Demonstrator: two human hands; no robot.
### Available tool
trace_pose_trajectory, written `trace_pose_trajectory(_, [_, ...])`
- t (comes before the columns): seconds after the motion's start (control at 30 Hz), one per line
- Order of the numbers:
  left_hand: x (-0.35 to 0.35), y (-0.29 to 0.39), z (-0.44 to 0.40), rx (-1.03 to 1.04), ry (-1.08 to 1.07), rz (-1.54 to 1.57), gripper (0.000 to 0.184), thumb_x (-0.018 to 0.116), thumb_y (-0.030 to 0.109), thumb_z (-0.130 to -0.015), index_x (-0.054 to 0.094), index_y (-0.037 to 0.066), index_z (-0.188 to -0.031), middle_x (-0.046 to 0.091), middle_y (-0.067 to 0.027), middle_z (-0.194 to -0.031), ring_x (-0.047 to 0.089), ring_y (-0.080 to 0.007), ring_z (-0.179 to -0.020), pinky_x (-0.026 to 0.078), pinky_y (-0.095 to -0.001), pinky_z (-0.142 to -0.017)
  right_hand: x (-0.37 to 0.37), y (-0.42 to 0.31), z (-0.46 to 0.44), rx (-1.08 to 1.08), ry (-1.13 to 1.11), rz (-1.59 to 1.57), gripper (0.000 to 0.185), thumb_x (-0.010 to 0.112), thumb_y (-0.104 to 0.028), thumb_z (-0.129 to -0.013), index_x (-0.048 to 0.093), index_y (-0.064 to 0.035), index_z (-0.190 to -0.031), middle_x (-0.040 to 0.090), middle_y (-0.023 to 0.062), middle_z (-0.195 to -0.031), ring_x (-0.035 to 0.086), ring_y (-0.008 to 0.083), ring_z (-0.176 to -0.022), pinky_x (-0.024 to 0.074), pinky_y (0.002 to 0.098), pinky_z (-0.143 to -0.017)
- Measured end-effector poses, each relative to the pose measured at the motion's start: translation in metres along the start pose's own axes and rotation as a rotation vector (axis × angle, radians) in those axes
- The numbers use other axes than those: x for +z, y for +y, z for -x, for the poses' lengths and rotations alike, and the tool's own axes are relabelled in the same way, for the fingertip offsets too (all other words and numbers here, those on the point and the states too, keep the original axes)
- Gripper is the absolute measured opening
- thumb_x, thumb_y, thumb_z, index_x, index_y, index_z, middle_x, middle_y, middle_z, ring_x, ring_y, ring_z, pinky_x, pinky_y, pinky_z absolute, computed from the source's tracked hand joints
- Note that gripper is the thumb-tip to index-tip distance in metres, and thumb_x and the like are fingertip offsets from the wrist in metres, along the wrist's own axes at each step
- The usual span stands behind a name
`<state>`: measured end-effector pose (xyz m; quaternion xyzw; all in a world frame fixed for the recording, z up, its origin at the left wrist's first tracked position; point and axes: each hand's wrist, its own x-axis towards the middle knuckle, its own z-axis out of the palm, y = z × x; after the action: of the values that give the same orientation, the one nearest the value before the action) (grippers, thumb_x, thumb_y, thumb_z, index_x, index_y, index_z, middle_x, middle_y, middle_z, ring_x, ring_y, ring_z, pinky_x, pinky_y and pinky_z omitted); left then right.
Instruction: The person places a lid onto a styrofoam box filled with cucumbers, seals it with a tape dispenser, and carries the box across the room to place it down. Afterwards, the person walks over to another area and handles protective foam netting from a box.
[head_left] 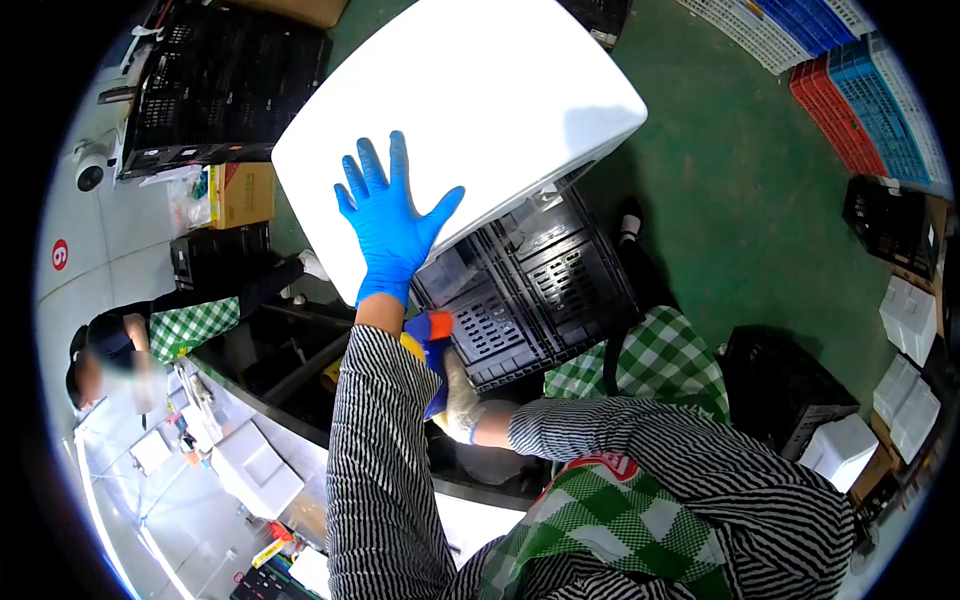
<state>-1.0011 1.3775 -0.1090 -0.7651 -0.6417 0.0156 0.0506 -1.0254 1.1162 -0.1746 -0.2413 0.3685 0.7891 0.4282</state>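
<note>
My left hand (388, 228), in a blue glove, lies flat with its fingers spread on top of a large white foam box (480, 90). The box rests on a black slotted plastic crate (540, 275). Below my left wrist, my right hand (461, 402), in a whitish glove, is closed around a blue, yellow and orange tape dispenser (435, 350). My left forearm hides part of the dispenser. The right hand is close to the crate's near side; whether it touches the crate, I cannot tell.
Another person in a green checked apron (195, 328) is at the left, by a dark-edged table (270, 385). Black crates (225, 80) are stacked at upper left. Red crates (838, 118) and blue ones stand at upper right. Small white foam boxes (908, 318) line the right side.
</note>
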Motion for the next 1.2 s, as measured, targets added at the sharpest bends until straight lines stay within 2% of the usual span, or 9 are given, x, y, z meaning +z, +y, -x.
trace_pose_trajectory(0.07, [-0.001,0.000,0.000,-0.007,-0.002,0.000,0.103,0.058,0.073,-0.076,0.017,0.018,-0.152,0.011,-0.0265,-0.154,0.007,-0.0473,-0.142,0.006,-0.0623,-0.112,0.051,-0.005,0.034,0.098,0.188,-0.011,0.049,0.055,-0.048,-0.093,0.052,-0.0117,-0.126,0.062,0.0036,-0.116,0.060,0.0167,-0.104,0.0487,0.0315,-0.094])
trace_pose_trajectory(0.4, [0.003,-0.003,0.000,0.038,0.055,0.019,0.107,0.058,0.076,-0.072,0.022,0.013,-0.151,0.012,-0.0308,-0.152,0.010,-0.0531,-0.139,0.010,-0.0670,-0.109,0.062,-0.011,0.022,0.063,0.079,0.022,0.053,0.053,-0.051,-0.092,0.053,-0.0106,-0.125,0.061,0.0044,-0.117,0.060,0.0177,-0.105,0.0482,0.0330,-0.095])
trace_pose_trajectory(0.5, [-0.001,0.000,0.000,0.012,0.041,0.030,0.103,0.061,0.071,-0.074,0.021,0.016,-0.151,0.014,-0.0277,-0.153,0.008,-0.0480,-0.142,0.006,-0.0621,-0.112,0.065,-0.017,0.016,0.045,0.063,0.027,0.054,0.052,-0.052,-0.092,0.053,-0.0103,-0.125,0.061,0.0047,-0.117,0.060,0.0179,-0.105,0.0480,0.0334,-0.095])
trace_pose_trajectory(0.7, [-0.007,0.000,0.001,0.016,0.044,0.052,0.102,0.063,0.070,-0.075,0.023,0.015,-0.151,0.016,-0.0275,-0.153,0.009,-0.0477,-0.142,0.006,-0.0610,-0.112,0.074,-0.024,0.010,0.016,0.043,0.052,0.056,0.051,-0.055,-0.091,0.054,-0.0097,-0.124,0.061,0.0053,-0.118,0.059,0.0185,-0.106,0.0476,0.0343,-0.095])
trace_pose_trajectory(0.97, [-0.005,-0.007,0.006,-0.008,0.164,0.201,0.093,0.067,0.064,-0.074,0.037,0.014,-0.146,0.028,-0.0262,-0.149,0.020,-0.0450,-0.140,0.010,-0.0588,-0.113,0.087,-0.027,-0.007,-0.030,-0.008,0.172,0.059,0.050,-0.058,-0.090,0.055,-0.0088,-0.123,0.060,0.0060,-0.119,0.059,0.0193,-0.107,0.0472,0.0355,-0.095])
trace_pose_trajectory(1.03, [-0.004,-0.012,0.015,-0.040,0.193,0.258,0.080,0.067,0.054,-0.080,0.042,0.010,-0.142,0.034,-0.0231,-0.147,0.027,-0.0405,-0.138,0.016,-0.0536,-0.114,0.088,-0.025,-0.012,-0.046,-0.029,0.221,0.060,0.049,-0.059,-0.090,0.055,-0.0086,-0.123,0.060,0.0061,-0.119,0.059,0.0195,-0.107,0.0470,0.0358,-0.095])
trace_pose_trajectory(1.1, [-0.004,-0.018,0.038,-0.155,0.223,0.566,0.069,0.067,0.042,-0.084,0.043,0.009,-0.140,0.035,-0.0199,-0.147,0.030,-0.0387,-0.136,0.019,-0.0488,-0.114,0.091,-0.020,-0.017,-0.047,-0.055,0.277,0.061,0.049,-0.059,-0.090,0.055,-0.0084,-0.122,0.060,0.0063,-0.119,0.059,0.0197,-0.107,0.0469,0.0361,-0.096])
trace_pose_trajectory(1.13, [-0.016,-0.020,0.057,-0.225,0.328,0.629,0.061,0.066,0.035,-0.085,0.046,0.006,-0.136,0.040,-0.0231,-0.140,0.033,-0.0368,-0.135,0.021,-0.0491,-0.112,0.091,-0.015,-0.018,-0.044,-0.064,0.317,0.061,0.049,-0.060,-0.090,0.055,-0.0082,-0.122,0.060,0.0064,-0.119,0.059,0.0198,-0.107,0.0469,0.0363,-0.096])
trace_pose_trajectory(1.2, [-0.039,-0.028,0.122,-0.489,0.443,0.413,0.067,0.074,0.025,-0.077,0.046,0.003,-0.134,0.042,-0.0221,-0.138,0.040,-0.0347,-0.128,0.028,-0.0468,-0.109,0.092,-0.004,-0.021,-0.043,-0.083,0.376,0.062,0.049,-0.060,-0.089,0.055,-0.0080,-0.122,0.060,0.0066,-0.119,0.059,0.0199,-0.107,0.0467,0.0366,-0.096])
